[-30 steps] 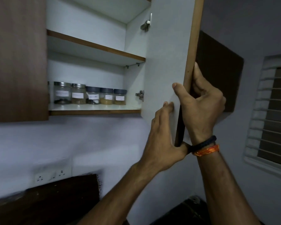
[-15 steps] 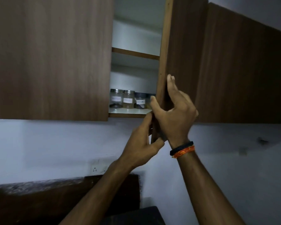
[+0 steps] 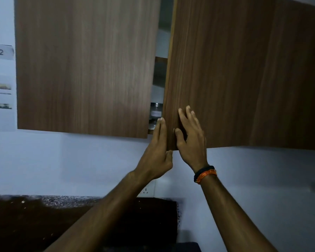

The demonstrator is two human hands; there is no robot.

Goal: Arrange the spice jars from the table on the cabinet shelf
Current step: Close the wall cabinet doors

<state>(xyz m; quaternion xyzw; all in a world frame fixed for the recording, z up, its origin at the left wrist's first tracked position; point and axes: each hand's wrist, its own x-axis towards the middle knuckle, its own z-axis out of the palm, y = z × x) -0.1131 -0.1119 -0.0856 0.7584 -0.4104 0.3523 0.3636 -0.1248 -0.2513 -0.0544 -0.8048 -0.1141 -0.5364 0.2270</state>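
The wooden cabinet door (image 3: 216, 73) stands almost closed, leaving a narrow gap beside the left door (image 3: 84, 66). Through the gap one spice jar (image 3: 155, 113) with a metal lid and white label shows on the lower shelf; the other jars are hidden. My right hand (image 3: 191, 137) lies flat with straight fingers against the door's outer face near its lower corner. My left hand (image 3: 157, 150) touches the door's edge at the gap, fingers straight, thumb under the bottom corner.
A white wall runs below the cabinets, with a socket (image 3: 147, 189) behind my left forearm. A dark backsplash and speckled counter edge (image 3: 44, 199) lie lower left. Paper notices (image 3: 1, 73) hang on the wall at far left.
The door has swung from wide open to nearly closed. My right hand went from gripping its edge to pressing flat on its face. The row of jars has gone almost out of sight.
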